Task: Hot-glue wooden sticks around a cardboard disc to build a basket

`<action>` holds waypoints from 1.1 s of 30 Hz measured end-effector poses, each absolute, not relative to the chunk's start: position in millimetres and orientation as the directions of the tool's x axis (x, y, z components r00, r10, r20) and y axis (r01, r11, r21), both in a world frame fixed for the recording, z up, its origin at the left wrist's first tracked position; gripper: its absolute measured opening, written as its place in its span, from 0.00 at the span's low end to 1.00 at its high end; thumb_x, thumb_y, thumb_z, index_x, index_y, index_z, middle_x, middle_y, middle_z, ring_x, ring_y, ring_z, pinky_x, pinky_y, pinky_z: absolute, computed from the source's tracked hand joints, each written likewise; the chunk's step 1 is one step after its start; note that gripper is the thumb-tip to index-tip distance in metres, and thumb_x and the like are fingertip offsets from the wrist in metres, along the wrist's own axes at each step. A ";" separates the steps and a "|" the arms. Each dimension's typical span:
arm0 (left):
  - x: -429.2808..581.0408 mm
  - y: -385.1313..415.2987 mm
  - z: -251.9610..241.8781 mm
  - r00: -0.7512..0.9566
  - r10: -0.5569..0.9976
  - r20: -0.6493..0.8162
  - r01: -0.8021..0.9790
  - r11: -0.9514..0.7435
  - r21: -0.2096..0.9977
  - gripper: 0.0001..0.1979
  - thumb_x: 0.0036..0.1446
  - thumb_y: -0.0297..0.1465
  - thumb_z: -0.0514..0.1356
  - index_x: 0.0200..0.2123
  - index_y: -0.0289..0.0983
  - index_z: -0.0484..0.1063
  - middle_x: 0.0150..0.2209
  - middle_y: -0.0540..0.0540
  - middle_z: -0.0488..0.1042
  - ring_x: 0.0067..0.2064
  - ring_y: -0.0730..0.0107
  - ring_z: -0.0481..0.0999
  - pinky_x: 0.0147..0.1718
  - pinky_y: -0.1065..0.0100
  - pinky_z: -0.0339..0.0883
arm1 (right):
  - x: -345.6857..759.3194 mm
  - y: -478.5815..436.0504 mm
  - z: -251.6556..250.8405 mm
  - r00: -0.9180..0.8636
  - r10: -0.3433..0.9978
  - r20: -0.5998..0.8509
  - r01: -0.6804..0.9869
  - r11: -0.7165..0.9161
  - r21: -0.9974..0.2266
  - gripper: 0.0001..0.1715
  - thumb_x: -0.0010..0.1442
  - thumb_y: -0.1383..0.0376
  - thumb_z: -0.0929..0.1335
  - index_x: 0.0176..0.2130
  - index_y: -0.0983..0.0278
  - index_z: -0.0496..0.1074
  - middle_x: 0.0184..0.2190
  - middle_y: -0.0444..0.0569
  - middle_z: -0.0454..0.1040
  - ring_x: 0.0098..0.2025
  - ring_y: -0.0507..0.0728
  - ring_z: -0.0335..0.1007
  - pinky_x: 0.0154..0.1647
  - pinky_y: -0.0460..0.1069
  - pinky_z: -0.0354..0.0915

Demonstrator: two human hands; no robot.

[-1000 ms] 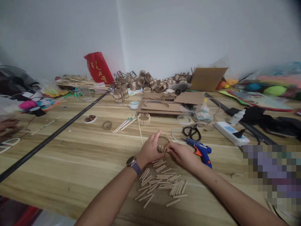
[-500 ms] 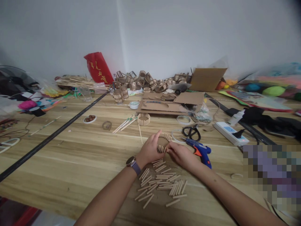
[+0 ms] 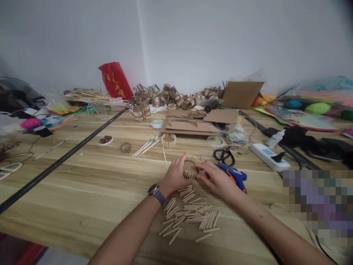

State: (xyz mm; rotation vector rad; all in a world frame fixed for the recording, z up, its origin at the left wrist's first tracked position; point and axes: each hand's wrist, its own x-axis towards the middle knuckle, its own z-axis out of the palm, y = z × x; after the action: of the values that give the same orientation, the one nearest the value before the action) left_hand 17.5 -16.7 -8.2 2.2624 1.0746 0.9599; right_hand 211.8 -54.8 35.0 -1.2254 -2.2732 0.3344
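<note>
My left hand (image 3: 176, 173), with a watch on its wrist, grips the left side of a cardboard ring (image 3: 190, 174) edged with short wooden sticks. At the ring's right side are the bent fingers of my right hand (image 3: 211, 176), closed on its edge; whether a loose stick is between them I cannot make out. Just below both hands lies a loose pile of short wooden sticks (image 3: 193, 211). A blue glue gun (image 3: 234, 173) rests right of my right hand, partly hidden by it. Farther back stands a similar stick-edged ring (image 3: 168, 141).
Black-handled scissors (image 3: 224, 156) and a tape roll (image 3: 215, 141) lie beyond the glue gun. A white power strip (image 3: 268, 156) is on the right. Flat cardboard (image 3: 193, 126) sits at the back, before several stick-edged pieces (image 3: 179, 98). A small dish (image 3: 105, 140) holds brown balls.
My right hand has shifted slightly up along the ring's right side, with its fingers spread further over the edge. It now covers more of the glue gun. My left hand keeps its hold.
</note>
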 end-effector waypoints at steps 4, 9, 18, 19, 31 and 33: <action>17.9 -16.4 -7.9 0.439 0.804 0.401 0.469 -0.586 0.661 0.53 0.39 0.27 0.68 0.65 0.37 0.42 0.64 0.36 0.52 0.66 0.50 0.50 0.64 0.49 0.49 | 232.1 -60.8 48.0 -0.314 0.884 0.346 0.789 0.446 -0.423 0.13 0.63 0.60 0.60 0.36 0.61 0.72 0.34 0.52 0.75 0.37 0.58 0.71 0.38 0.51 0.65; 21.7 -19.6 -4.5 0.397 0.829 0.394 0.500 -0.556 0.664 0.58 0.36 0.30 0.72 0.66 0.37 0.42 0.64 0.34 0.48 0.66 0.49 0.49 0.65 0.49 0.47 | 276.5 -72.0 54.0 0.041 0.993 0.114 0.968 -0.011 -0.251 0.23 0.61 0.50 0.61 0.21 0.58 0.66 0.18 0.50 0.72 0.22 0.59 0.68 0.21 0.50 0.54; 26.8 -22.5 -2.4 0.357 0.846 0.396 0.535 -0.532 0.656 0.54 0.39 0.27 0.70 0.65 0.39 0.42 0.63 0.36 0.48 0.65 0.49 0.52 0.64 0.52 0.52 | 299.3 -75.8 39.5 0.129 0.991 -0.031 0.967 -0.133 -0.216 0.23 0.53 0.48 0.68 0.18 0.57 0.61 0.19 0.54 0.73 0.22 0.62 0.70 0.21 0.51 0.56; 26.6 -22.3 -2.7 0.357 0.846 0.396 0.535 -0.533 0.655 0.53 0.39 0.27 0.69 0.65 0.38 0.43 0.62 0.36 0.49 0.65 0.50 0.53 0.63 0.53 0.52 | 299.9 -74.6 38.7 0.135 0.990 -0.038 0.963 -0.140 -0.230 0.22 0.53 0.49 0.68 0.18 0.58 0.61 0.19 0.53 0.72 0.22 0.62 0.70 0.21 0.51 0.56; 22.6 -21.5 -6.2 0.313 0.868 0.386 0.548 -0.497 0.673 0.54 0.40 0.29 0.69 0.66 0.42 0.41 0.63 0.39 0.51 0.64 0.52 0.56 0.62 0.55 0.55 | 278.4 -75.4 38.6 0.197 0.965 -0.175 0.102 -0.198 -0.975 0.15 0.38 0.60 0.75 0.29 0.62 0.72 0.22 0.43 0.72 0.25 0.53 0.67 0.27 0.48 0.64; 22.3 -21.5 -5.7 0.315 0.865 0.389 0.543 -0.501 0.674 0.54 0.40 0.29 0.69 0.66 0.42 0.41 0.63 0.39 0.52 0.64 0.53 0.56 0.62 0.55 0.55 | 269.4 -79.2 36.4 0.109 0.968 -0.225 -0.146 -0.209 -0.967 0.17 0.36 0.62 0.76 0.29 0.62 0.71 0.21 0.41 0.69 0.24 0.51 0.64 0.26 0.46 0.63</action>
State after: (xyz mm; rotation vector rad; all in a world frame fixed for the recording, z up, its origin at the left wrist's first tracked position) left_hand 22.3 -21.5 -5.7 2.1665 1.2482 1.0353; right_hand 269.4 -79.2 36.4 -1.3210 -0.9060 1.3322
